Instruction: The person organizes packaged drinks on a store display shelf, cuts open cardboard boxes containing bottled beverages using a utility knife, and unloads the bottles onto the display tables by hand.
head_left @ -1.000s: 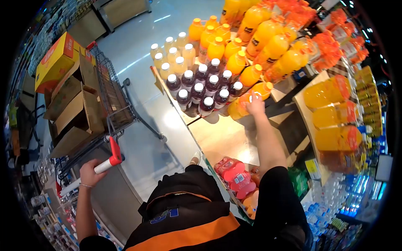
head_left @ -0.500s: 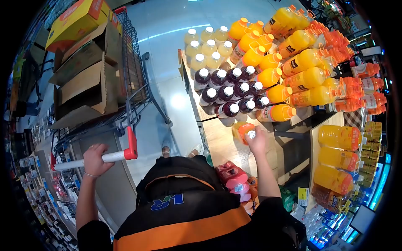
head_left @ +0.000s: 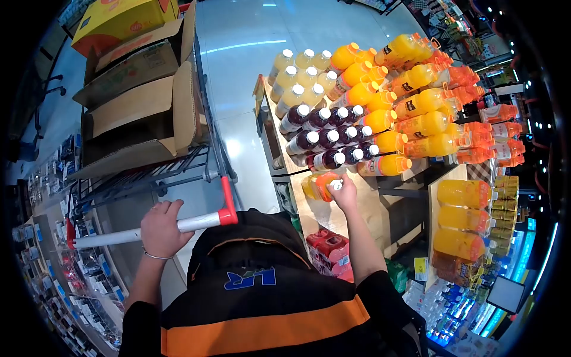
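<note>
My left hand (head_left: 165, 228) is wrapped round the white bar of the cart handle (head_left: 107, 237), near its red end piece. With its fingers closed at the white cap, my right hand (head_left: 344, 193) grips an orange juice bottle (head_left: 319, 185), which leans over the wooden display table (head_left: 326, 218). Just behind that bottle stand rows of dark purple juice bottles (head_left: 327, 159) with white caps. Pale yellow bottles (head_left: 307, 77) fill the table's far left corner, and large orange juice bottles (head_left: 380, 143) stand to the right of the purple ones.
Cardboard boxes (head_left: 143, 104), opened at the top, and a yellow carton (head_left: 119, 24) ride in the wire cart (head_left: 208, 160) on my left. Red packaged bottles (head_left: 329, 253) sit low beside the table. More large orange bottles (head_left: 461, 217) line a shelf at right.
My right hand and the orange juice bottle have moved left along the table front. The cart and my left hand have shifted right in view, and the bottle now tilts more to the left.
</note>
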{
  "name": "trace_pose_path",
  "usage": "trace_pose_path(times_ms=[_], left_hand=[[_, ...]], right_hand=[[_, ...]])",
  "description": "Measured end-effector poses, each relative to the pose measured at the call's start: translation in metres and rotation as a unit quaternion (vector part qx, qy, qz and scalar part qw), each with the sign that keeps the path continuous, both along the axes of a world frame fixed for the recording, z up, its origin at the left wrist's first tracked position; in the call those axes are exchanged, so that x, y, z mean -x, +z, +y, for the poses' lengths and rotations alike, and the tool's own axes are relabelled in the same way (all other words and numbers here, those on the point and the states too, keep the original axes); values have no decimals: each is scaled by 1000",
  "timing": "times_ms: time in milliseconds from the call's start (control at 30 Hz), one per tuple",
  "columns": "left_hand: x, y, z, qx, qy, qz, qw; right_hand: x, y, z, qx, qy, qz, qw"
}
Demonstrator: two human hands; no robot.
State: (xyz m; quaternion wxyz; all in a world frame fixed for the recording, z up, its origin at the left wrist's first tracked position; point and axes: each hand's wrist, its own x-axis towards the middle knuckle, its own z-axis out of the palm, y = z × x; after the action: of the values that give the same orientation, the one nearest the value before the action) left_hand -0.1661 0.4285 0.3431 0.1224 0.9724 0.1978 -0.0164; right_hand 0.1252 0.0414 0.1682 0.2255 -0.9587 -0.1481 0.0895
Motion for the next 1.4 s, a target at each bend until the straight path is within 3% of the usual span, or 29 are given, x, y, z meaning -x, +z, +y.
trace_pose_path(times_ms=[67, 133, 267, 400, 500, 567, 800, 867, 900, 967, 1000, 1033, 1067, 1100, 1133, 1167, 1200, 1267, 1333, 1400], left_hand=[[1, -1, 0, 2, -2, -6, 1000], [0, 2, 1, 14, 0, -2, 1000], [0, 1, 4, 20, -21, -9, 1000], [0, 3, 3, 32, -20, 3, 999], [-1, 0, 3, 30, -24, 7, 999], [-3, 2, 1, 42, -15, 18, 999], [-6, 8, -12, 74, -49, 26, 996], [-20, 0, -25, 82, -81, 32, 993], [-27, -9, -30, 92, -87, 25, 992], [-46, -15, -44, 101, -107, 10, 989], [-51, -11, -51, 97, -82, 22, 992], [-54, -8, -56, 93, -52, 37, 994], [-56, -6, -56, 91, -57, 34, 994], [-58, -4, -54, 109, -54, 44, 992], [-58, -4, -54, 127, -49, 54, 989], [-57, -8, -54, 126, -55, 21, 990], [-59, -7, -55, 120, -51, 20, 991], [-59, -4, -56, 134, -41, 50, 989], [-58, -3, -58, 99, -42, 51, 993], [-59, -3, -61, 88, -53, 21, 994]], right_hand=[[1, -7, 4, 5, -9, 1, 1000], [4, -19, 6, -67, -71, 43, 994], [16, -19, 14, -52, -69, 43, 995], [21, -6, 14, 6, -62, -42, 997], [15, 2, 3, 33, -117, -15, 992], [14, 7, -3, 16, -56, -3, 998], [27, 5, 9, 5, -91, 67, 994], [33, 64, -4, -5, -75, 128, 989], [29, 75, -35, -5, -111, 113, 987], [16, 99, -98, -89, -148, -116, 978], [3, 149, -141, -105, -172, -226, 953], [-1, 200, -173, -128, -301, -241, 914], [-5, 248, -206, -113, -378, -263, 880], [-26, 245, -265, 65, -363, -446, 816], [-35, 283, -304, 83, -357, -418, 831], [-55, 295, -345, 149, -366, -454, 798], [-63, 322, -352, 160, -430, -404, 791], [-105, 317, -434, 297, -414, -455, 730], [-139, 314, -492, 178, -457, -319, 811], [-137, 335, -493, 165, -411, -246, 862]])
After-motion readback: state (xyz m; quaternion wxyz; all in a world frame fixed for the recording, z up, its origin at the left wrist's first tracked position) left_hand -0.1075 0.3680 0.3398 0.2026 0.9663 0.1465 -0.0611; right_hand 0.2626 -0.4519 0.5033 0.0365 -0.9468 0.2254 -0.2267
